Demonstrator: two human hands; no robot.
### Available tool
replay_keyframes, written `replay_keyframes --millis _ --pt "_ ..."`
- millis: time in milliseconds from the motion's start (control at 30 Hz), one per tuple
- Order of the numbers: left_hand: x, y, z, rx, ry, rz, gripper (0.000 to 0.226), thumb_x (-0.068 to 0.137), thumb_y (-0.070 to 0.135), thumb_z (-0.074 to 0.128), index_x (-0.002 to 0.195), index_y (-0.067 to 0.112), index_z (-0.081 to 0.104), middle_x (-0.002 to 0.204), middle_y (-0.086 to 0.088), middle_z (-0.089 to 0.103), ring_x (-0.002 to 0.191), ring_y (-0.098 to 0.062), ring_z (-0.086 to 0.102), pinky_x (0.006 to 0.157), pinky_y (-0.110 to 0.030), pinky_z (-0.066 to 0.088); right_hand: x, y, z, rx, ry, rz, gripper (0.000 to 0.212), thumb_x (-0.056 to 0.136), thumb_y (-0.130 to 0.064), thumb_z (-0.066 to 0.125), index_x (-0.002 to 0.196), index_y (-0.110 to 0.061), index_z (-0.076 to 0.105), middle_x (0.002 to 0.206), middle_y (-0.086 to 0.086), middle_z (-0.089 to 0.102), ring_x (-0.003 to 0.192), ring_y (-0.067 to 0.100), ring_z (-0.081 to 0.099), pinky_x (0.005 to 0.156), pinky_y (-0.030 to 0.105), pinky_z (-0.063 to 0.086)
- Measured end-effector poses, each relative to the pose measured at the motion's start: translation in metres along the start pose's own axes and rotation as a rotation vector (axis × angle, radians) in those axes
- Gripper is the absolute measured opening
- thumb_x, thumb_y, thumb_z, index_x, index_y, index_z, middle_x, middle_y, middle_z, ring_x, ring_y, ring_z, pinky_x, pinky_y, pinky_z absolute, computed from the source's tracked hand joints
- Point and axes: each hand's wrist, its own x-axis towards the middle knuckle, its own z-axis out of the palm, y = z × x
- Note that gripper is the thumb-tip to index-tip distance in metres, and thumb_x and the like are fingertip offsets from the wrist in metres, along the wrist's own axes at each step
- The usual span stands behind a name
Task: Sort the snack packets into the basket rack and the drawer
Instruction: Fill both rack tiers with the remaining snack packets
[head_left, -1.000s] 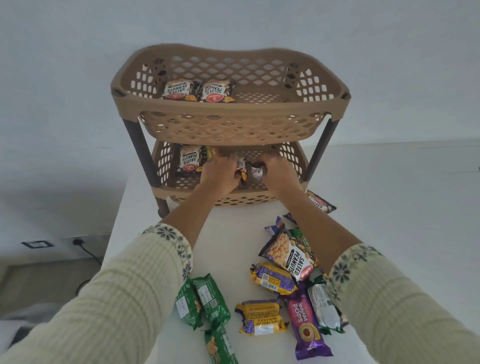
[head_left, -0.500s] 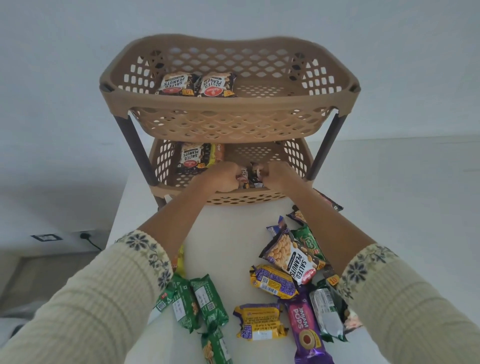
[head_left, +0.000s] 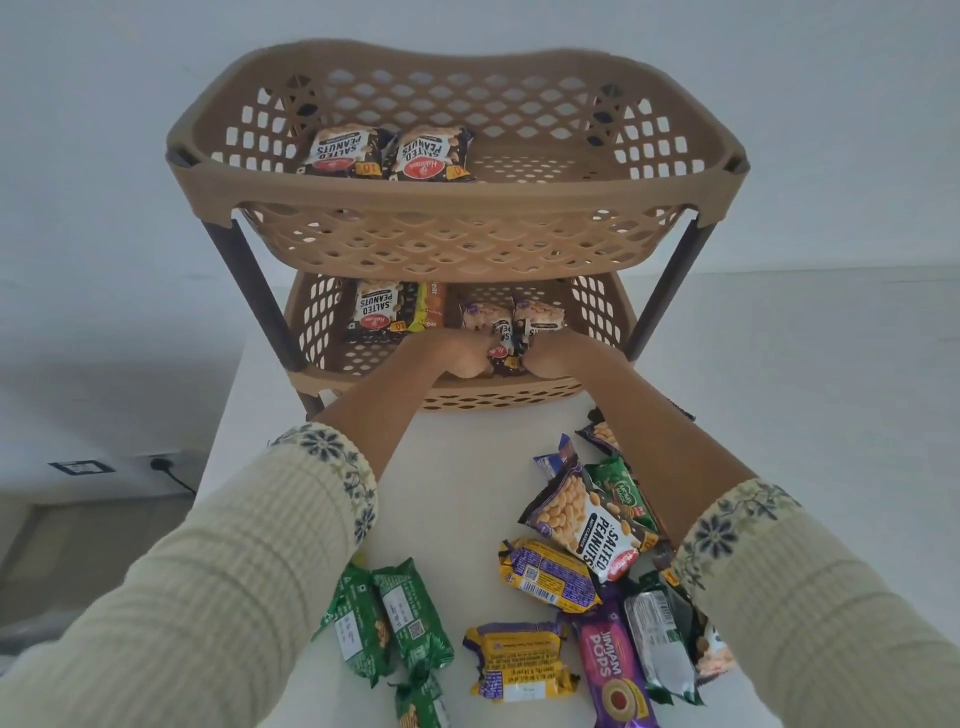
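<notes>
A tan two-tier basket rack (head_left: 457, 208) stands on a white table. Two salted peanut packets (head_left: 387, 153) lie in its top basket. The lower basket (head_left: 311, 332) holds another peanut packet (head_left: 376, 312) beside an orange packet. My left hand (head_left: 447, 353) and my right hand (head_left: 558, 356) reach into the lower basket, fists side by side. Together they grip two upright peanut packets (head_left: 511, 325) by their lower edges. Loose packets lie on the table: a peanut packet (head_left: 587, 525), yellow ones (head_left: 519, 660), green ones (head_left: 389, 618), a purple one (head_left: 613, 670).
The table's left edge (head_left: 218, 457) drops to a floor with a wall socket (head_left: 161, 462) and a cable. A pale wall rises behind the rack. Dark legs (head_left: 249, 296) hold up the top basket. No drawer is in view.
The camera has moved closer to the rack. My hands stay together in the lower basket, and the two peanut packets now stand up above my fists.
</notes>
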Motion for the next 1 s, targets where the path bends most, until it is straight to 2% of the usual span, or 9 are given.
replay_keyframes --millis 67,167,300,567,767,833,900,967,1000 --pt "0.008 -0.003 0.002 0.063 0.027 -0.002 0.062 0.104 0.015 0.036 0.156 0.014 0.002 0.162 -0.005 -0.012 0.150 -0.028 -0.002 0.118 -0.048 0.008 0.008 0.001 -0.001 -0.002 -0.019 0.006 0.043 0.099 -0.022 0.034 0.135 -0.002 0.046 0.140 0.018 0.049 0.124 0.032 0.049 0.094 0.036 0.039" --pt "0.020 -0.010 0.005 0.124 0.061 -0.040 0.063 0.105 0.019 0.032 0.155 0.012 -0.005 0.161 -0.007 -0.016 0.149 -0.028 -0.007 0.118 -0.053 0.002 0.020 0.002 0.000 0.031 -0.018 0.010 0.052 0.097 -0.019 0.037 0.147 -0.006 0.032 0.153 0.014 0.033 0.134 0.031 0.041 0.101 0.036 0.036" --pt "0.033 -0.016 0.007 0.187 0.122 -0.116 0.064 0.104 0.023 0.033 0.155 0.011 -0.004 0.162 -0.009 -0.014 0.150 -0.029 -0.005 0.117 -0.055 0.001 0.037 0.000 0.002 0.056 -0.024 -0.002 0.068 0.095 -0.022 0.040 0.154 -0.014 0.007 0.163 0.007 -0.001 0.148 0.032 0.013 0.118 0.048 0.022" --pt "0.047 -0.026 0.011 0.153 0.161 -0.161 0.069 0.103 0.032 0.034 0.155 0.015 -0.008 0.161 -0.007 -0.017 0.149 -0.032 -0.010 0.115 -0.057 -0.003 0.052 -0.003 0.001 0.106 0.011 -0.048 0.074 0.094 -0.020 0.042 0.153 -0.013 -0.002 0.162 0.007 -0.011 0.149 0.025 -0.008 0.121 0.048 0.008" --pt "0.037 -0.026 0.010 0.080 0.172 -0.110 0.072 0.103 0.030 0.035 0.152 0.021 -0.017 0.158 -0.002 -0.027 0.144 -0.035 -0.023 0.114 -0.059 -0.009 0.030 0.009 -0.003 0.161 0.115 -0.135 0.073 0.093 -0.011 0.038 0.154 -0.018 0.000 0.162 0.004 -0.012 0.149 0.024 -0.007 0.119 0.054 0.010" --pt "0.026 -0.023 0.006 0.011 0.208 -0.082 0.071 0.104 0.031 0.033 0.152 0.023 -0.019 0.158 -0.001 -0.027 0.144 -0.034 -0.025 0.113 -0.058 -0.009 0.015 0.014 -0.005 0.204 0.174 -0.179 0.070 0.093 -0.008 0.038 0.154 -0.018 0.006 0.162 0.004 -0.008 0.150 0.024 -0.003 0.119 0.050 0.013" --pt "0.009 -0.013 0.001 -0.044 0.279 -0.042 0.071 0.104 0.033 0.033 0.153 0.023 -0.018 0.160 -0.002 -0.023 0.145 -0.033 -0.021 0.115 -0.057 -0.006 -0.009 0.020 -0.005 0.289 0.245 -0.231 0.064 0.094 -0.005 0.038 0.153 -0.019 0.019 0.163 0.006 0.005 0.149 0.025 0.012 0.116 0.040 0.022" --pt "-0.005 -0.003 0.000 -0.112 0.371 -0.010 0.069 0.103 0.034 0.034 0.154 0.022 -0.011 0.162 -0.004 -0.013 0.148 -0.031 -0.014 0.116 -0.056 -0.002 -0.030 0.025 -0.003 0.384 0.309 -0.266 0.058 0.094 -0.003 0.039 0.148 -0.024 0.034 0.160 0.007 0.022 0.138 0.026 0.038 0.104 0.029 0.034" --pt "-0.014 0.005 0.002 -0.153 0.428 0.019 0.068 0.103 0.034 0.035 0.155 0.021 -0.006 0.163 -0.004 -0.007 0.149 -0.030 -0.008 0.117 -0.056 0.002 -0.044 0.029 0.000 0.411 0.347 -0.283 0.059 0.092 -0.001 0.041 0.145 -0.026 0.040 0.157 0.006 0.029 0.132 0.025 0.045 0.099 0.024 0.036"
